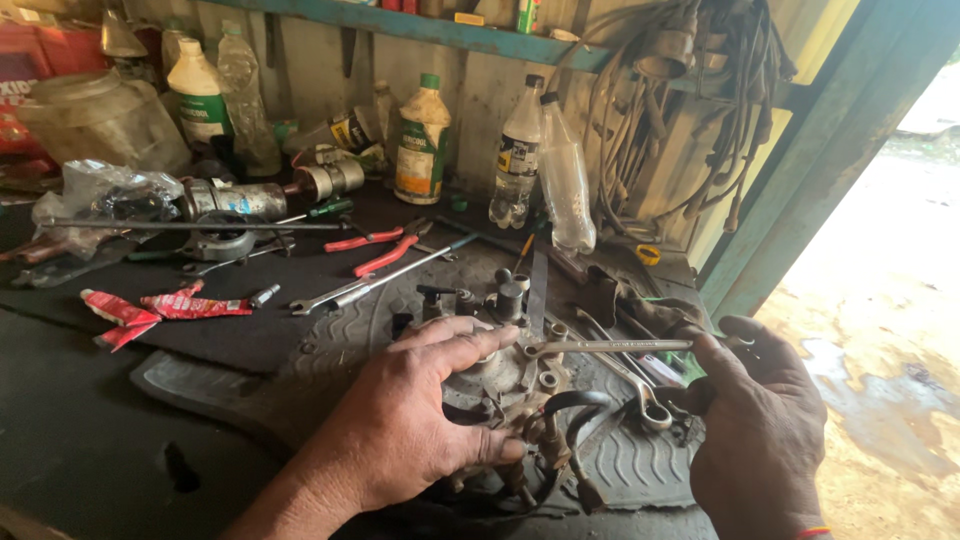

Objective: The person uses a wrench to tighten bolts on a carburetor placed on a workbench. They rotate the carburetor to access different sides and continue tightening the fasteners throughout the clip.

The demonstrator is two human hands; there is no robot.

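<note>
Nearest: left hand [405, 425], fingers spread and pressed down over a grimy metal engine part [505, 385], apparently to steady it on the ribbed rubber mat [620, 465]; black hose [570, 420] curling from the part's near side.

Beside it: right hand [755, 420], closed around the shank of a ring spanner [600, 347], held level with the ring end seated on a fitting atop the part, seemingly for turning leverage. Second ring spanner [640, 395] lying loose on the mat just under the first, within reach.

Middle of table [80, 440]: combination wrench [335, 295] and long steel rod [190, 226]; red-handled pliers [385, 250]; two flattened red tubes [160, 308], squeezed, near the mat's left edge; cylindrical metal assembly [265, 195] on its side; crumpled clear plastic bag [105, 195].

Rear, against the wall: white bottle with green label [200, 100], upright, at left; oil bottle with green cap and yellow-green label [422, 140], stained, centre; two clear plastic bottles [545, 165], leaning together, one dark-labelled; translucent lidded container [100, 120], far left.

Above: teal shelf [420, 28] carrying small cartons. Upper right: bundle of cables and hoses [680, 100] hung on the wall, off the work surface.
</note>
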